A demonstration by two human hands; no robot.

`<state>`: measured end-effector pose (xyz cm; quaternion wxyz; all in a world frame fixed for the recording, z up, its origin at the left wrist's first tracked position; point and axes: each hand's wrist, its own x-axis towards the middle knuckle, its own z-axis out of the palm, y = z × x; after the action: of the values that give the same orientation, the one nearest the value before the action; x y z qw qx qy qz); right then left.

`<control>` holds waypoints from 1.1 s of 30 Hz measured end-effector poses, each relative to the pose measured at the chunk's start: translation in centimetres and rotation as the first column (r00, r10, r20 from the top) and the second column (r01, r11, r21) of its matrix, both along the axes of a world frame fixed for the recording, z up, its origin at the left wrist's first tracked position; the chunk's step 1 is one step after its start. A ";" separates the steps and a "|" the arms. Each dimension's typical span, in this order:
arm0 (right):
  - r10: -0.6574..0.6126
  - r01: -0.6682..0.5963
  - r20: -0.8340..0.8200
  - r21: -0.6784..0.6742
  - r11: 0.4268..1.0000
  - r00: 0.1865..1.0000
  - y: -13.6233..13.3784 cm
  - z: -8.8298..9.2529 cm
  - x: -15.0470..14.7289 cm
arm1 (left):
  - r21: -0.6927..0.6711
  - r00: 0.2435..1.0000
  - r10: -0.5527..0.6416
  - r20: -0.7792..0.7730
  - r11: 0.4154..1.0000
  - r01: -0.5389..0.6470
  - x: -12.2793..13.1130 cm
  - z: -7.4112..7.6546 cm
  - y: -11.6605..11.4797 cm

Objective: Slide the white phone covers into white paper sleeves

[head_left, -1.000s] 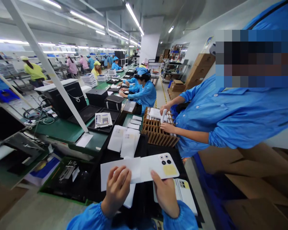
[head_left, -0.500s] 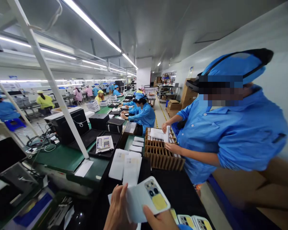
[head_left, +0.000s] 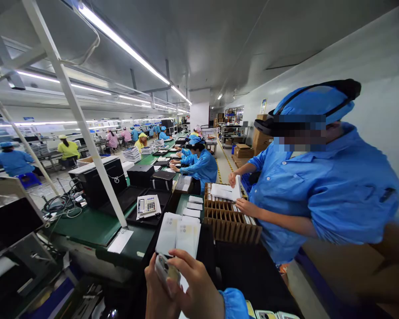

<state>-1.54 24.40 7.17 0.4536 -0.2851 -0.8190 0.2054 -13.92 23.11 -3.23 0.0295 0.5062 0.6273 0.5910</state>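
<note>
A pale phone (head_left: 166,271) with a camera block is tilted between my two hands, near the bottom centre. My left hand (head_left: 158,290) grips its left and lower side. The fingers of my right hand (head_left: 194,279) bend over its right side and back, partly hiding it. Just beyond lie white sleeves (head_left: 168,232) with faint printing, side by side. At the bottom edge, right of my blue cuff, several phones (head_left: 265,314) with yellow patches are partly in view.
A person in blue (head_left: 286,190) at the right handles white packets over a divided cardboard box (head_left: 232,221). A calculator (head_left: 147,206) and slanted white post (head_left: 86,137) stand left of centre. A monitor (head_left: 13,221) is far left. Other people sit farther back.
The phone has turned from lying broadly towards the camera to a steep, narrow angle. My right hand has come up from below to its right side. The view has shifted slightly.
</note>
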 end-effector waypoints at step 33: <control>0.009 0.007 0.124 -0.127 0.992 0.992 -0.8 -0.3 3.0 | -0.116 0.978 -0.073 -0.195 0.992 0.051 -0.2 0.8 -1.1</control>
<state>1.48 23.60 6.82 0.3825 -0.3252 -0.8311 0.2394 -14.17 22.06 -2.46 0.0134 0.5797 0.6427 0.5007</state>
